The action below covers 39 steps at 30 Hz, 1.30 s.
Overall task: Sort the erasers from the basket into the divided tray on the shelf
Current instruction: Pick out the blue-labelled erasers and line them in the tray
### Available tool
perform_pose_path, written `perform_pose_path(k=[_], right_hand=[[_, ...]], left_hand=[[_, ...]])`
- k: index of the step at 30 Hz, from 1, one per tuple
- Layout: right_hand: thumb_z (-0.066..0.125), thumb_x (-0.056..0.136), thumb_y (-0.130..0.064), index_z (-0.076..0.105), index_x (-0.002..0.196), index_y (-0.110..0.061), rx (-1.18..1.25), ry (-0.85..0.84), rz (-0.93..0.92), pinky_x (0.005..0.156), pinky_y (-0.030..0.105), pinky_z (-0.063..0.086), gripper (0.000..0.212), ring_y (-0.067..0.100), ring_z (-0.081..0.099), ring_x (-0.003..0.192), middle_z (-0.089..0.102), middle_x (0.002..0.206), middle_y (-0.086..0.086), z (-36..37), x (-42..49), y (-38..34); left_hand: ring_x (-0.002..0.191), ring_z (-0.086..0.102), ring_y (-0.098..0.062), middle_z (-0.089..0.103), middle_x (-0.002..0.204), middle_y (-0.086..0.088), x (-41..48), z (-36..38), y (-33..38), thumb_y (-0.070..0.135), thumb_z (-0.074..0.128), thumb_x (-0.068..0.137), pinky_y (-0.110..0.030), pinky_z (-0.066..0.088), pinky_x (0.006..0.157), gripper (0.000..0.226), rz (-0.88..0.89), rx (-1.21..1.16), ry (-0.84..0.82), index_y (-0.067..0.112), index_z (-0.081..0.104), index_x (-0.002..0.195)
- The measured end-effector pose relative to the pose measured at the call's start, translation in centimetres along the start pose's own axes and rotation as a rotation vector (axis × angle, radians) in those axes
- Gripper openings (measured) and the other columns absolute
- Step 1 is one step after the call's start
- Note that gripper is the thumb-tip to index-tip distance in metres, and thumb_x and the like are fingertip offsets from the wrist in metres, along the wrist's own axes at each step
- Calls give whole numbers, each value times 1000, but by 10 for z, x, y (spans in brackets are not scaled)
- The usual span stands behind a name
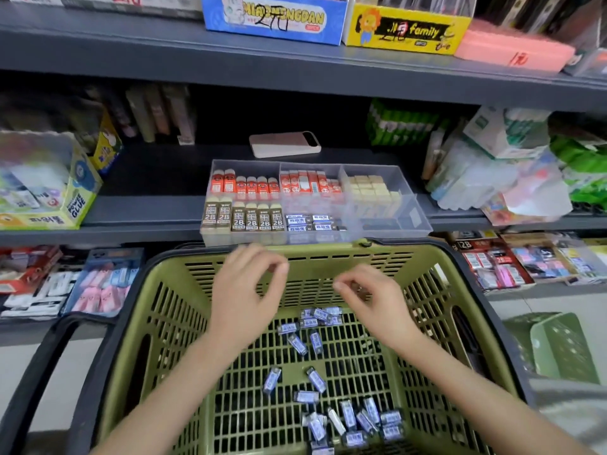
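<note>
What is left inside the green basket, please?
Small blue-wrapped erasers lie scattered on the green basket's slatted floor. The left hand and right hand cover part of it.

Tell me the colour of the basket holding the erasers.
Olive green basket, black rim; clearest in the head view.

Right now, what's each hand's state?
Left hand: loosely curled, open, holding nothing.
Right hand: curled and blurred; cannot tell.

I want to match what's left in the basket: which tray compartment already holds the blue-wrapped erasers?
The front middle compartment of the divided tray; its neighbours hold brown 2B erasers, orange erasers and beige erasers.
</note>
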State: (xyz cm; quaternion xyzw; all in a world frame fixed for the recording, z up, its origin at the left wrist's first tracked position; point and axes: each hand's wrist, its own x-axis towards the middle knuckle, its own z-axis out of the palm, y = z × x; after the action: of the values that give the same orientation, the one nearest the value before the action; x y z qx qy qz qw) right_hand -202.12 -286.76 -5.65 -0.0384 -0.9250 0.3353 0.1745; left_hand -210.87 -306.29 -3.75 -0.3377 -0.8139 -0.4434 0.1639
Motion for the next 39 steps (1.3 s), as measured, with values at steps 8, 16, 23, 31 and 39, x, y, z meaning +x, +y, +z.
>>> perform_pose_path(k=[8,16,23,31,39], right_hand=[[64,86,-33,51,130,-21,-339,-429,275,101,28,33,47,15,45,119,53,130,-4,77,-32,90],[55,89,-42,35,136,-24,-496,-540,159,76,34,45,54,26,50,109,45,127,3,99,-39,99],[45,96,-38,43,132,-24,-506,-505,53,68,35,45,39,27,58,95,52,118,3,104,-38,110],[55,93,-30,60,121,-21,181,-327,504,71,8,41,30,5,57,88,61,105,-9,94,-42,95],[56,93,-27,63,103,-13,820,-207,821,43,21,38,18,10,49,48,58,82,9,68,-31,42]], left_hand=[[129,34,-15,43,134,6,-88,85,-56,41,61,88,-30,27,108,36,-269,185,-797,33,57,123],[130,30,-17,36,138,2,-102,109,-75,44,61,85,-28,24,108,44,-220,344,-871,33,56,128],[86,46,-7,41,93,12,-99,110,-82,20,65,87,-4,33,69,32,-459,87,-735,3,61,114],[103,50,-16,49,114,0,-106,110,-87,32,68,83,-24,38,98,35,-592,127,-645,19,65,116],[76,56,-17,65,94,-8,-78,90,-54,38,68,71,-23,49,61,42,-1349,-896,-331,10,65,103]])
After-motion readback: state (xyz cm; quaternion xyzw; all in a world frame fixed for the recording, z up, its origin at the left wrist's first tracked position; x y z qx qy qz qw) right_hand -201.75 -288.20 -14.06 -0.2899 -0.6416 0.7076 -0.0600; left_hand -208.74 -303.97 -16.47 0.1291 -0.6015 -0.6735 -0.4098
